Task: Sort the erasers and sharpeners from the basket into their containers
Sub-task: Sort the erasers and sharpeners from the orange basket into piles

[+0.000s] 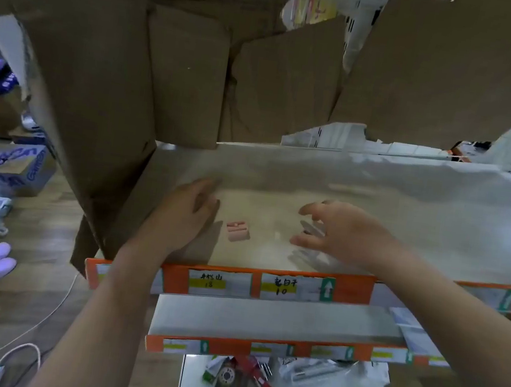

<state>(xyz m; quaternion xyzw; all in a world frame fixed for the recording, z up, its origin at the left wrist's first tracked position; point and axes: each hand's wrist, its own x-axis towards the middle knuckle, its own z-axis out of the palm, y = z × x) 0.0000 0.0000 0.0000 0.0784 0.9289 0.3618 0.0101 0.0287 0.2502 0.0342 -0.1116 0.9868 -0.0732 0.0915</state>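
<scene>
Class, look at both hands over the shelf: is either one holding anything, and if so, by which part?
Neither. The left hand rests flat against the brown cardboard box; the right hand hovers with spread fingers. The small pink block lies untouched between them.

The top shelf (410, 194) is a pale, glossy metal surface with an orange front edge carrying two handwritten price labels (207, 279). A small pink eraser-like block (237, 231) lies on it near the front left. A large cardboard box (102, 114) rests on the shelf's left end, overhanging the edge.

left hand (185, 213) flat, right hand (340, 233) spread
</scene>
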